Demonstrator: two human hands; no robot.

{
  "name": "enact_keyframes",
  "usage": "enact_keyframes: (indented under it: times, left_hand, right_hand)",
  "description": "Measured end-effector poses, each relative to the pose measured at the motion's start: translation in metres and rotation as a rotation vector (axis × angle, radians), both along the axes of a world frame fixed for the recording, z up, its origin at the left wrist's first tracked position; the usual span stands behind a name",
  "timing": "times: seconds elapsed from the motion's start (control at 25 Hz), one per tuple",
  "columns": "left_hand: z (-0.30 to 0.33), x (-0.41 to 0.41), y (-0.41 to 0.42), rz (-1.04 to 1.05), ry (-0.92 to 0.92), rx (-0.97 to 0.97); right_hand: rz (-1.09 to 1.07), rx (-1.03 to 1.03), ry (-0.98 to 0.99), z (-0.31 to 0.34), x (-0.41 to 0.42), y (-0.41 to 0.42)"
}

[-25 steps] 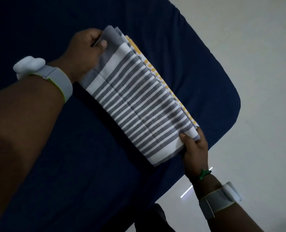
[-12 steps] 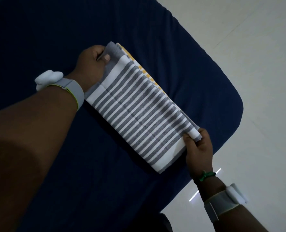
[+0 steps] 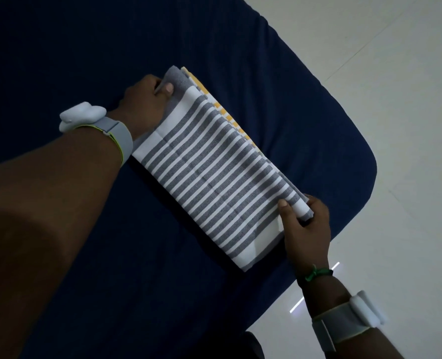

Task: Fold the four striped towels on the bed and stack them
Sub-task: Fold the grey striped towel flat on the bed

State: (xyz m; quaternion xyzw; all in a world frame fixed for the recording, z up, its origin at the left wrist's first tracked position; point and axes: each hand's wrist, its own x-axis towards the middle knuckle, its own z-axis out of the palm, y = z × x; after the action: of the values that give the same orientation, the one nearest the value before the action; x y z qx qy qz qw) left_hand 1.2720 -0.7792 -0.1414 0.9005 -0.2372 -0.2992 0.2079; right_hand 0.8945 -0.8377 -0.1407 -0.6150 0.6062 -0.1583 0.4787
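1. Towels are seen stacked on a dark blue bed (image 3: 85, 60), with a grey-and-white striped towel (image 3: 214, 172) laid on top.
2. A yellow-striped towel (image 3: 223, 110) is glimpsed beneath it (only its far edge is shown).
3. The top towel's far end is pinched by the left hand (image 3: 145, 104), thumb pressed on the cloth.
4. Its near end is gripped by the right hand (image 3: 305, 226), fingers curled round the fold.
5. Pale wrist bands are worn on both arms; a white floor (image 3: 370, 73) is shown beside the bed.
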Motion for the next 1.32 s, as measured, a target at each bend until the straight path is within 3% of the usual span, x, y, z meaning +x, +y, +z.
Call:
enact_keyframes:
  times: [0.12, 0.24, 0.48, 0.52, 0.6, 0.68, 0.8, 0.88, 1.32]
  left_hand:
    - [-0.004, 0.005, -0.008, -0.010, 0.010, 0.020]
    - [-0.001, 0.001, -0.014, 0.040, 0.025, -0.094]
    - [-0.008, -0.004, -0.016, -0.063, -0.187, -0.102]
    - [-0.006, -0.008, -0.014, -0.103, -0.329, -0.073]
    - [-0.002, -0.029, -0.007, -0.172, -0.625, -0.086]
    - [-0.005, -0.066, 0.003, -0.287, -0.751, -0.168]
    - [-0.032, -0.104, 0.023, -0.478, -0.642, -0.093]
    - [-0.048, -0.103, 0.029, -0.495, -0.625, -0.040]
    - [-0.057, -0.093, 0.019, -0.520, -0.654, 0.008]
  right_hand:
    - [-0.001, 0.105, -0.045, 0.003, 0.001, -0.012]
    - [0.027, 0.060, -0.078, 0.010, -0.001, -0.024]
    - [-0.014, 0.046, 0.018, 0.000, 0.005, -0.026]
    - [-0.007, -0.052, 0.090, 0.002, 0.006, -0.022]
    - [0.079, -0.462, 0.264, 0.011, 0.010, -0.011]
    - [0.343, -0.791, 0.282, 0.020, 0.027, 0.007]
    - [0.763, -0.706, 0.347, 0.003, 0.062, 0.029]
    - [0.873, -0.657, 0.502, -0.015, 0.072, 0.034]
    - [0.842, -0.617, 0.653, -0.030, 0.012, 0.041]
